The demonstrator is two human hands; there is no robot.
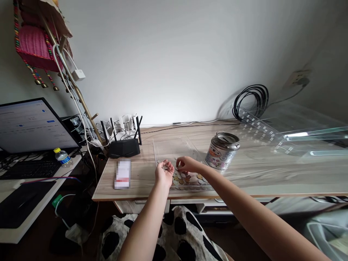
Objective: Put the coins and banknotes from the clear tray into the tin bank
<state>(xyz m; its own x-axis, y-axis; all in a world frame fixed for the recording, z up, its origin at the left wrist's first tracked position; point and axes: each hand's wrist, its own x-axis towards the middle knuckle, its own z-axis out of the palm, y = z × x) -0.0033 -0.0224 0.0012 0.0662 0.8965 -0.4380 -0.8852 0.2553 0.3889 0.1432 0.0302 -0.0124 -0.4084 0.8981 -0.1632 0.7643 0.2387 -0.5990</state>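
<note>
We count one phone (122, 174), one black router (124, 148), one left hand (164, 173), palm up, half-curled, contents unclear to us; over ten coins (187, 178) in one clear tray (176, 146); one right hand (187, 164) beside them, fingers narrowed, whether gripping a coin we cannot tell; one upright tin (221, 152).

Coins (187, 178): over a dozen, overlapping, exact count unreadable. Clear plastic tray (174, 146) under the coins: one. Lidded tin (221, 153): one. Phone (122, 174): one. Black router (123, 148): one. Bottle (63, 158), yellow cap: one. Screen (34, 127): one. Keyboard (31, 169): one. Black pad (25, 206): one. Coil of black cable (264, 95): one. Wall socket (296, 77): one. Pink woven basket (35, 45): one. Tables (258, 168): two, one wood-grained, one white.
</note>
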